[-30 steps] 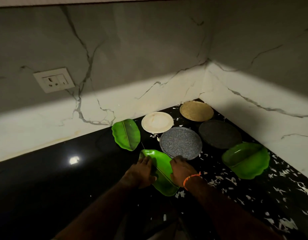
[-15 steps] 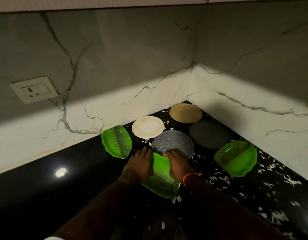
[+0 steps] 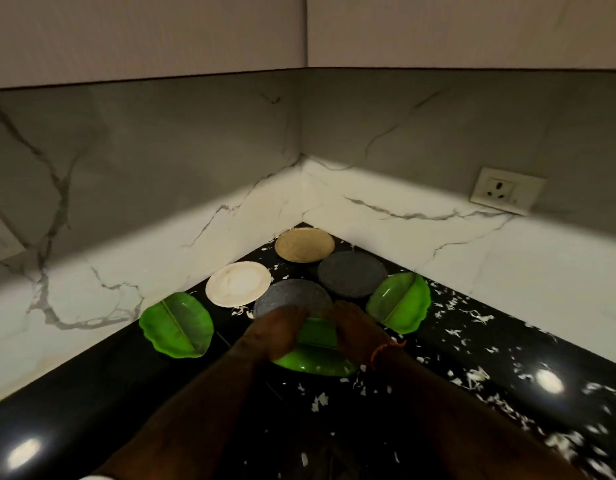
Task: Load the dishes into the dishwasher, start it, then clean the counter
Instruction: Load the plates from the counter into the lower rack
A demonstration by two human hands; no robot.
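Observation:
A green leaf-shaped plate (image 3: 313, 362) sits in front of me on the black counter (image 3: 74, 410), held at both sides. My left hand (image 3: 277, 332) grips its left edge and my right hand (image 3: 357, 329) grips its right edge. Just behind it lies a speckled grey plate (image 3: 292, 297), partly hidden by my hands. Further back are a white plate (image 3: 238, 283), a tan plate (image 3: 304, 244) and a dark grey plate (image 3: 351, 274). Two more green leaf plates lie at the left (image 3: 177, 325) and the right (image 3: 398, 302).
The dishes fill a counter corner bounded by marble backsplash walls (image 3: 230, 216). White scraps (image 3: 473, 375) litter the counter to the right. A wall socket (image 3: 505, 190) sits on the right wall. Upper cabinets (image 3: 147, 32) hang overhead.
My view has swung right and up. Both hands have closed in on the green plate's sides and turned it, so it now lies crosswise in front of me.

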